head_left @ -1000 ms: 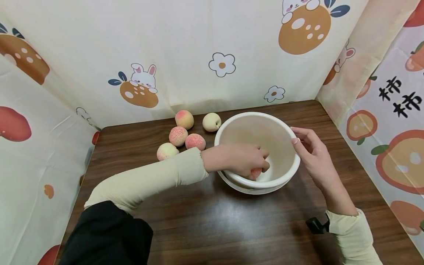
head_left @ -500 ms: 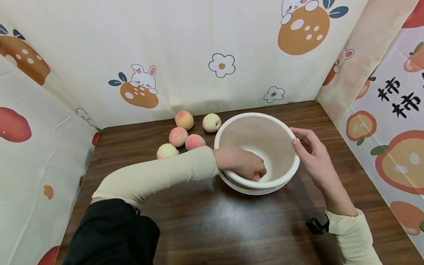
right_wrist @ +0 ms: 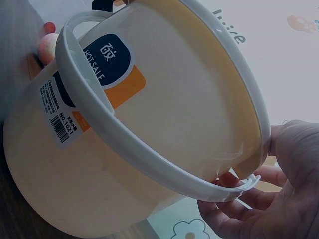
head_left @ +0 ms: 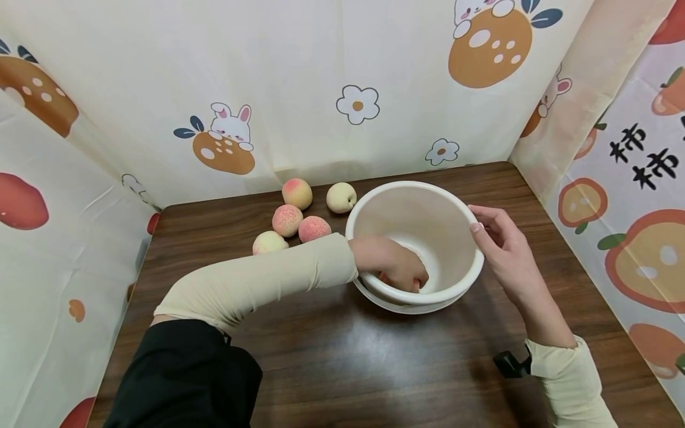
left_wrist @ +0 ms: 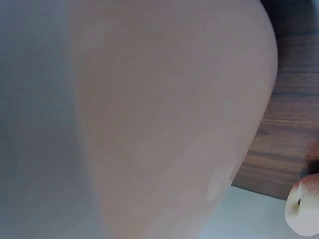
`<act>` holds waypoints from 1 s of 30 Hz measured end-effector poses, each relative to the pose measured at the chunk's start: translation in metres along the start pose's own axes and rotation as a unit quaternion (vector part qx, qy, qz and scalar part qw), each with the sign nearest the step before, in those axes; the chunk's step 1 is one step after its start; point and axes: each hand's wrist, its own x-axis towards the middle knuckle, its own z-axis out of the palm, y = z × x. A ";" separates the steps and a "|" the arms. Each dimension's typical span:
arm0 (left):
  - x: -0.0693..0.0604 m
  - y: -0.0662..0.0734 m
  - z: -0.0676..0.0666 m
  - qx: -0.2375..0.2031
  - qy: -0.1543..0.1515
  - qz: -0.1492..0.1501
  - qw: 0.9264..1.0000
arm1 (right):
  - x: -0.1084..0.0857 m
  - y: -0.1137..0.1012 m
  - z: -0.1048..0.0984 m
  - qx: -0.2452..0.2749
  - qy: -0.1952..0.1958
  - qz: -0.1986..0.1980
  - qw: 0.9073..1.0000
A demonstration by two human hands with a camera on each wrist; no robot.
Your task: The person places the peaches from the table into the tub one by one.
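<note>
A white plastic bucket (head_left: 409, 190) with its handle lowered around the outside stands upright on the table. My left hand (head_left: 396, 264) is down inside it, near the bottom. Its fingers are curled round a peach (head_left: 416, 285), of which only a little red shows; the rest is hidden by the hand. Fingers and thumb of my right hand (head_left: 505, 246) grip the bucket's rim on the right side, as the right wrist view also shows. The bare left wrist (left_wrist: 169, 109) fills most of the left wrist view.
Left of the bucket several peaches lie together on the brown wooden table (head_left: 342, 368): a pale one (head_left: 341, 198), a pink one (head_left: 314, 229) and others. Printed curtains (head_left: 299, 71) close off the back and sides. A label (right_wrist: 62, 112) is stuck on the bucket.
The left hand has gone lower into the bucket with the peach, its forearm shifting to the right. My right hand keeps its grip on the rim.
</note>
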 end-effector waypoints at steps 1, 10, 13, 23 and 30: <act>-0.001 0.000 0.000 -0.015 -0.008 0.000 1.000 | 0.000 0.000 0.000 0.000 0.000 0.000 1.000; -0.005 0.001 -0.004 -0.053 -0.057 -0.006 0.997 | 0.001 -0.002 0.001 0.004 -0.003 0.003 1.000; -0.006 0.001 -0.005 -0.034 -0.057 -0.010 0.998 | 0.001 -0.002 0.001 0.004 -0.002 0.003 1.000; -0.006 0.000 -0.002 -0.023 -0.019 -0.006 1.000 | 0.000 -0.002 0.001 0.000 -0.005 0.006 1.000; -0.009 -0.002 -0.002 -0.023 0.012 0.002 1.000 | 0.000 -0.001 0.000 0.000 -0.003 0.002 1.000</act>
